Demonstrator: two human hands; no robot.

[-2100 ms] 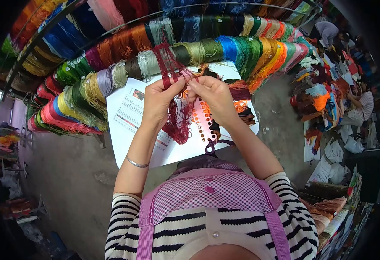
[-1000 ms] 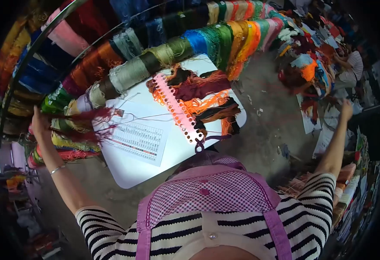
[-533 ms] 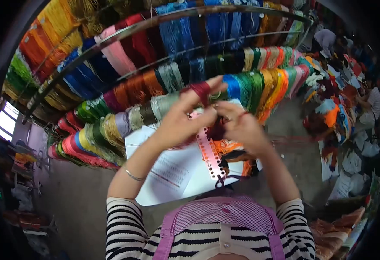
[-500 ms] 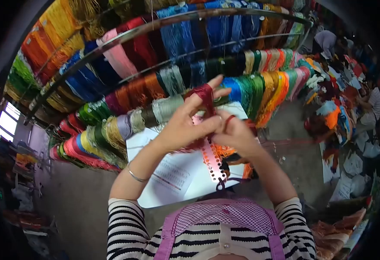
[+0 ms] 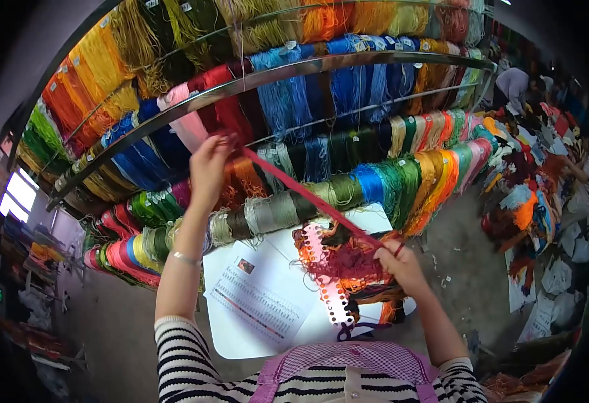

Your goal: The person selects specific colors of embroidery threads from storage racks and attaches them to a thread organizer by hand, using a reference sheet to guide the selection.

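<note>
As a length of dark red yarn (image 5: 308, 195) runs taut above a white surface (image 5: 240, 342), a person's left hand (image 5: 210, 166) holds its far-left end, blurred fingers seemingly closed, while the right hand (image 5: 403, 269) clenches the near-right end. Pulling the yarn straight appears to be the step in hand; any further pull would call for a firm grip at both ends. Beneath lie a holed pink card (image 5: 334, 302), tangled bundles (image 5: 355, 265) and a printed sheet (image 5: 254, 295). White bags (image 5: 557, 279) sit at right, contents hidden.
</note>
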